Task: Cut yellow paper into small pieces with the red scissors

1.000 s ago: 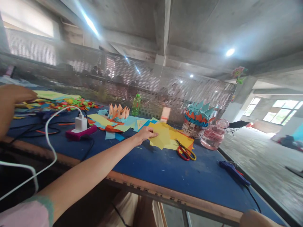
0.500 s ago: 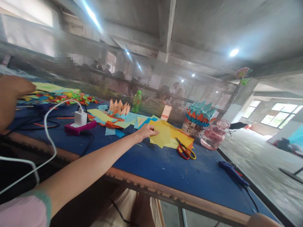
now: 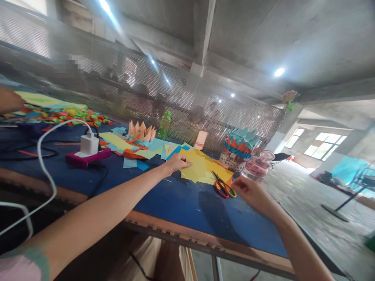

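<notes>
My left hand (image 3: 175, 163) reaches across the blue table (image 3: 187, 207) and pinches the near corner of a yellow paper sheet (image 3: 197, 168) lying on a small stack. My right hand (image 3: 252, 192) hovers above the table just right of the red-and-yellow scissors (image 3: 222, 186), fingers loosely curled with nothing visible in them. The scissors lie closed at the stack's right edge.
A paper-crowned basket (image 3: 238, 150) and a pink glass jar (image 3: 258, 168) stand behind the scissors. Orange paper flower (image 3: 141, 132), green bottle (image 3: 164, 125), loose coloured sheets, a white charger on a magenta block (image 3: 88, 150) with cables lie left. Another person's hand (image 3: 8, 102) shows far left. Mesh fence behind.
My right hand has come up into view from the lower right and now hovers beside the scissors. My left hand stays on the yellow sheet. The view shifted slightly.
</notes>
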`<state>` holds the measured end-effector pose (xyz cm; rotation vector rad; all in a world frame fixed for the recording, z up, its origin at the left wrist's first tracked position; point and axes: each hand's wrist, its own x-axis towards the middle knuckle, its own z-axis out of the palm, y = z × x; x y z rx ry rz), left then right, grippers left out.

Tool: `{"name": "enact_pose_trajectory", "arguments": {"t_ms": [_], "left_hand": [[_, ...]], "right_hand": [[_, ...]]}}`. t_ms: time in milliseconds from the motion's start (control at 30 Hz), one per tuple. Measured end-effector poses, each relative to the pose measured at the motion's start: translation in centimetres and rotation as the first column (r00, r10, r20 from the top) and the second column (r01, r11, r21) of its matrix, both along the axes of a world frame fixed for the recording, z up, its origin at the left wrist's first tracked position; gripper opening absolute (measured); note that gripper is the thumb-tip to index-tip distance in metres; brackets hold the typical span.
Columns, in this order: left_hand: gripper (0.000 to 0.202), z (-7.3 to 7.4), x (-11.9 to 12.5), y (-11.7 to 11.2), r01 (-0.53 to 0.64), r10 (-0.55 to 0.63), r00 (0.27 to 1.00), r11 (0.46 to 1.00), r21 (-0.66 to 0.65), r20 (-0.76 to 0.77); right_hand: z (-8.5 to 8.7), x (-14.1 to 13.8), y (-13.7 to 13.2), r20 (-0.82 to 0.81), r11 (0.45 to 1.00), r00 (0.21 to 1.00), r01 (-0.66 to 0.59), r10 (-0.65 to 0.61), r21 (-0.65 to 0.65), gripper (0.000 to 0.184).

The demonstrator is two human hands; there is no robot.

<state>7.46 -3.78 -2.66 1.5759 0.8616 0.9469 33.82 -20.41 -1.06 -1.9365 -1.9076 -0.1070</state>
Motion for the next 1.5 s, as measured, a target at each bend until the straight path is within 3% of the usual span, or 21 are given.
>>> {"name": "enact_pose_trajectory", "arguments": {"t_ms": [100,233,400,533,667,800,867,967,1033,1133,1300,1500], "left_hand": [[0.013,-0.2,-0.1,0.4,0.017,-0.016,1.000,1.000,0.026,-0.011],[0.016,-0.6,0.1,0.7,0.029,-0.029,1.000,0.999,0.031,-0.008],[0.018,-0.9,0.2,1.0,0.041,-0.041,0.999,0.999,-0.005,0.024],[0.020,-1.0,0.1,1.1,0.047,-0.046,0.998,0.999,-0.025,0.034],[0.016,-1.0,0.1,1.3,0.044,-0.044,0.999,0.999,-0.005,0.013],[0.014,-0.9,0.1,1.3,0.030,-0.030,1.000,1.000,-0.004,0.001],[0.014,-0.9,0.1,1.3,0.023,-0.022,1.000,1.000,-0.011,0.013],[0.017,-0.9,0.2,1.2,0.036,-0.035,0.999,0.999,-0.030,0.039],[0.019,-1.0,0.2,1.2,0.038,-0.037,0.999,0.999,-0.020,0.037],[0.020,-1.1,0.1,1.3,0.028,-0.028,1.000,1.000,0.013,0.012],[0.023,-1.2,-0.2,1.4,0.050,-0.050,0.999,0.998,0.029,0.002],[0.033,-1.4,0.0,0.8,0.047,-0.026,0.992,0.983,0.175,-0.120]], "right_hand": [[-1.7,0.1,1.3,0.060,0.985,0.993,0.111,-0.104,-0.133,0.024],[-3.1,0.0,3.1,0.078,0.964,0.981,0.190,-0.179,-0.187,0.021],[-2.2,-0.8,3.1,0.078,0.929,0.968,0.251,-0.239,-0.272,0.028],[-1.6,-0.1,2.2,0.101,0.931,0.959,0.282,-0.266,-0.232,0.026],[-1.9,2.0,1.4,0.208,0.889,0.905,0.411,-0.372,-0.199,0.021],[-2.4,3.0,0.8,0.293,0.850,0.882,0.448,-0.369,-0.277,0.016],[-2.2,2.5,0.7,0.320,0.857,0.871,0.455,-0.373,-0.243,0.017],[-1.1,0.6,1.7,0.261,0.934,0.912,0.348,-0.318,-0.078,0.023],[-0.2,-1.1,3.0,0.103,0.986,0.982,0.161,-0.157,-0.033,0.024],[0.3,-3.9,5.7,-0.096,0.999,0.995,-0.031,0.035,0.038,0.026],[-0.9,-7.0,9.6,-0.300,0.990,0.945,-0.110,0.131,0.087,0.042],[-3.1,-7.3,10.3,-0.320,0.983,0.934,-0.122,0.159,0.134,0.041]]}}
